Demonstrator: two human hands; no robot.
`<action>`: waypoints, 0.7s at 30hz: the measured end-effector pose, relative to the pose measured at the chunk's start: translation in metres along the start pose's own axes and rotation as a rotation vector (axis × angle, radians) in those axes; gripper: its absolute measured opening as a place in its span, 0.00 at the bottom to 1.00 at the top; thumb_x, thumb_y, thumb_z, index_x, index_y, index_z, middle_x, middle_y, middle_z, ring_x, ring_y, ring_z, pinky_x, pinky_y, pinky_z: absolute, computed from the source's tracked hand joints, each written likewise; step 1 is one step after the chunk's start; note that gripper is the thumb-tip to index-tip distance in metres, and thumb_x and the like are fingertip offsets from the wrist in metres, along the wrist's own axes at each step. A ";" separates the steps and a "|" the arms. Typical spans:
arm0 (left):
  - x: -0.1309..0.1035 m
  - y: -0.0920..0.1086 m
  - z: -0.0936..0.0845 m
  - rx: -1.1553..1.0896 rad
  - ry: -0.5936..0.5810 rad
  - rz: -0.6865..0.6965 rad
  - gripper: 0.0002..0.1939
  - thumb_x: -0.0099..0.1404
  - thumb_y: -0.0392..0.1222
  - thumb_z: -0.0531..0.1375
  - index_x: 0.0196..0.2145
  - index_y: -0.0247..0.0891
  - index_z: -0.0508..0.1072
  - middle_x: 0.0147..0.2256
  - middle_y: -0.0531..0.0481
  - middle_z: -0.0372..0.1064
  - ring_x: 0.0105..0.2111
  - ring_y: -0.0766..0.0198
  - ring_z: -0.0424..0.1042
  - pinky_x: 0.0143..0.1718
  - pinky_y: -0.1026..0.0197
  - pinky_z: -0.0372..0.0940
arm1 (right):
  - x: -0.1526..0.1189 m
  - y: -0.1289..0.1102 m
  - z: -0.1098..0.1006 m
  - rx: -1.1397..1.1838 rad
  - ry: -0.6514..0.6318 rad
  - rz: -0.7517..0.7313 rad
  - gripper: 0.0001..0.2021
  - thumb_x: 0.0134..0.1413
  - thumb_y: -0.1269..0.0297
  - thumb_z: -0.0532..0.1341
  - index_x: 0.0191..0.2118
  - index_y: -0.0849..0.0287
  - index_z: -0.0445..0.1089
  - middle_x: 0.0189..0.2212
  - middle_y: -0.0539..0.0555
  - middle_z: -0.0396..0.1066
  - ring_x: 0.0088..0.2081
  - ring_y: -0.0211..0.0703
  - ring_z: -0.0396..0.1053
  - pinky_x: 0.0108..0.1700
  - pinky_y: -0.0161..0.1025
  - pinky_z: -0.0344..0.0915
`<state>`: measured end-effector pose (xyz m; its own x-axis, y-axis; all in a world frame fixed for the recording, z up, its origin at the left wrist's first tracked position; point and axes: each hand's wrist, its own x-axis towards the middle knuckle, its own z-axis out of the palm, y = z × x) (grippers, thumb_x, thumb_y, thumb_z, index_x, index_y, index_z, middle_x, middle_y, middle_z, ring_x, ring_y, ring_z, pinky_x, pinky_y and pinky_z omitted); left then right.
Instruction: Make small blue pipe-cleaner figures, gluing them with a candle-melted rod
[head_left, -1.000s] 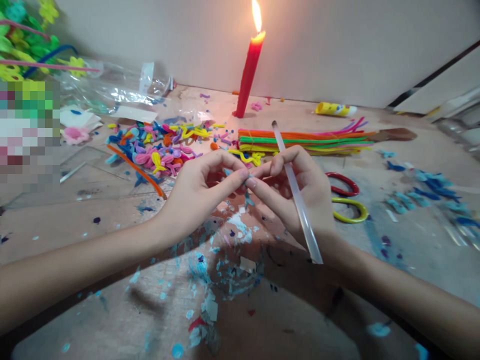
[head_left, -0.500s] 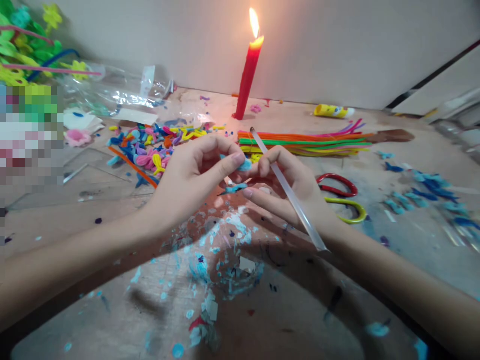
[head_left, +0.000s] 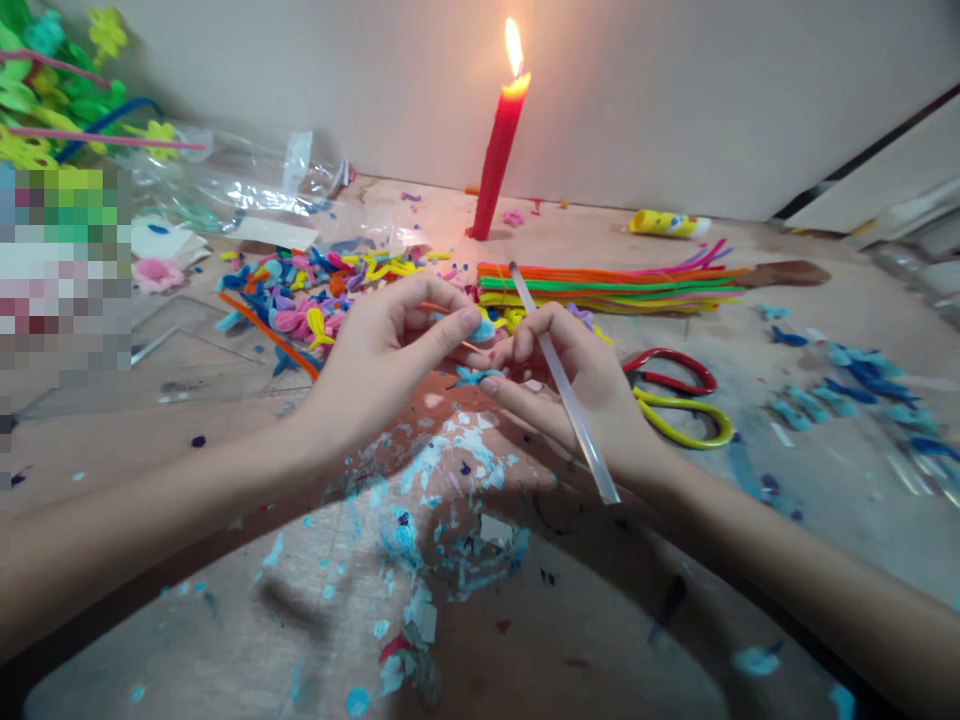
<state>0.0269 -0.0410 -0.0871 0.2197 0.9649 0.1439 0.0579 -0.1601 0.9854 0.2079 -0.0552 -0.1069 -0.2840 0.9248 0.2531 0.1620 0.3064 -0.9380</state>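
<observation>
My left hand (head_left: 409, 335) pinches a small light-blue fuzzy piece (head_left: 484, 329) between thumb and fingers. Close beside it, my right hand (head_left: 581, 370) is closed around a translucent glue stick (head_left: 566, 390), which slants across the fingers with its darkened tip pointing up and away. Another light-blue fuzzy piece (head_left: 472, 377) shows at the right thumb tip; whether that hand grips it is hard to make out. The fingertips of both hands almost meet. Scissors (head_left: 686, 400) with one red and one yellow handle lie right of my right hand, their blades hidden.
A lit red candle (head_left: 498, 160) stands tilted behind my hands. Pipe cleaners (head_left: 615, 285) lie bundled at its right, near a yellow tube (head_left: 667, 223). Colourful fuzzy bits (head_left: 300, 300) are heaped left, blue pieces (head_left: 862, 370) right. Dried blue spots (head_left: 450, 510) mark the table.
My right hand has shifted slightly left, and the glue stick's lower end has swung left with it. More of the scissors shows. The left hand barely moved.
</observation>
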 end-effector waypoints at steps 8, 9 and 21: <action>0.000 -0.004 0.002 0.024 -0.005 0.010 0.06 0.65 0.42 0.63 0.31 0.38 0.73 0.30 0.51 0.74 0.31 0.65 0.76 0.34 0.63 0.72 | 0.000 -0.002 0.000 -0.067 0.022 -0.033 0.15 0.56 0.57 0.66 0.33 0.54 0.58 0.31 0.48 0.65 0.34 0.38 0.66 0.38 0.40 0.64; 0.000 -0.004 0.003 0.025 -0.002 0.011 0.06 0.65 0.42 0.63 0.31 0.39 0.73 0.30 0.51 0.74 0.31 0.64 0.76 0.35 0.62 0.72 | 0.000 -0.001 0.000 -0.085 0.029 -0.040 0.15 0.56 0.57 0.66 0.32 0.54 0.58 0.31 0.48 0.65 0.33 0.38 0.66 0.38 0.40 0.64; -0.003 -0.011 0.005 -0.021 0.040 -0.006 0.06 0.64 0.42 0.64 0.30 0.39 0.73 0.31 0.51 0.73 0.31 0.64 0.75 0.34 0.61 0.71 | -0.003 0.001 0.008 -0.095 0.154 -0.050 0.15 0.53 0.62 0.68 0.33 0.53 0.58 0.30 0.47 0.68 0.32 0.38 0.69 0.36 0.40 0.67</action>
<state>0.0308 -0.0431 -0.0987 0.1798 0.9735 0.1414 0.0389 -0.1507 0.9878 0.2010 -0.0599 -0.1108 -0.1469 0.9291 0.3394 0.2418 0.3664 -0.8985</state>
